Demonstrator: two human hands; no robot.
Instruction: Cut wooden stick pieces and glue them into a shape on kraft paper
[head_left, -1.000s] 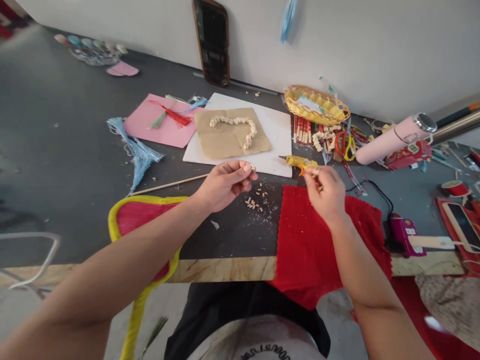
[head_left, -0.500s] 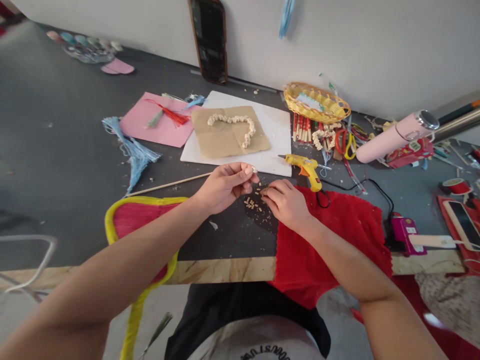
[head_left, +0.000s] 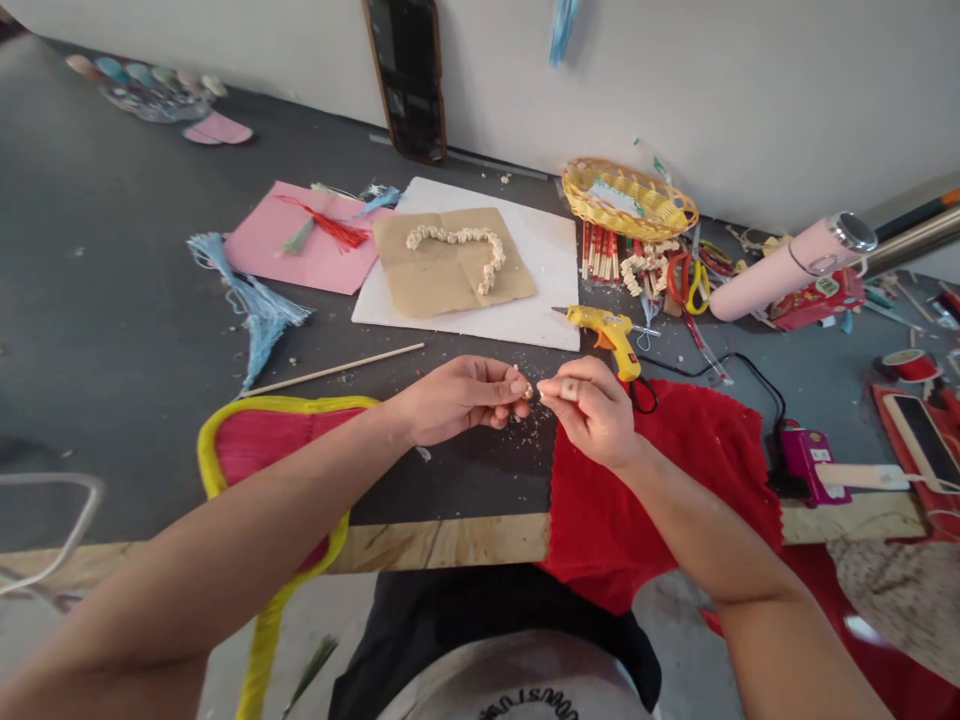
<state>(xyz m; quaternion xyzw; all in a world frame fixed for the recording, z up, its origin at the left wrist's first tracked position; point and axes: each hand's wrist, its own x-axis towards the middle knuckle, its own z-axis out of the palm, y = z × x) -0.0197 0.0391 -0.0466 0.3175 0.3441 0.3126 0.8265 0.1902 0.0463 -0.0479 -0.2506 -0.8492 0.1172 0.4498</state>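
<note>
My left hand [head_left: 476, 398] is closed in a pinch on a small pale cluster [head_left: 528, 391], mostly covered by the fingers. Facing it across a narrow gap, my right hand [head_left: 589, 410] pinches a tiny pale piece [head_left: 542, 394], like a cut bit of stick. Both hands are above the dark tabletop, where pale crumbs are scattered. Beyond them, a curved chain of similar pale clusters [head_left: 457, 237] lies on a brown paper sheet [head_left: 427, 285], which rests on a white board [head_left: 559, 255]. A yellow glue gun [head_left: 611, 335] lies just beyond my right hand.
Red cloth [head_left: 660, 490] spreads under my right forearm and over the table edge. To the left are a yellow-rimmed pink item [head_left: 262, 440], a thin stick [head_left: 337, 370] and a blue tassel [head_left: 255, 310]. A yellow basket [head_left: 675, 220], scissors [head_left: 697, 288] and a pink bottle [head_left: 791, 270] stand right.
My right hand has lifted from the loose stick bits on the table and now pinches a tiny piece near my left fingertips. My left hand has lowered slightly and shifted right.
</note>
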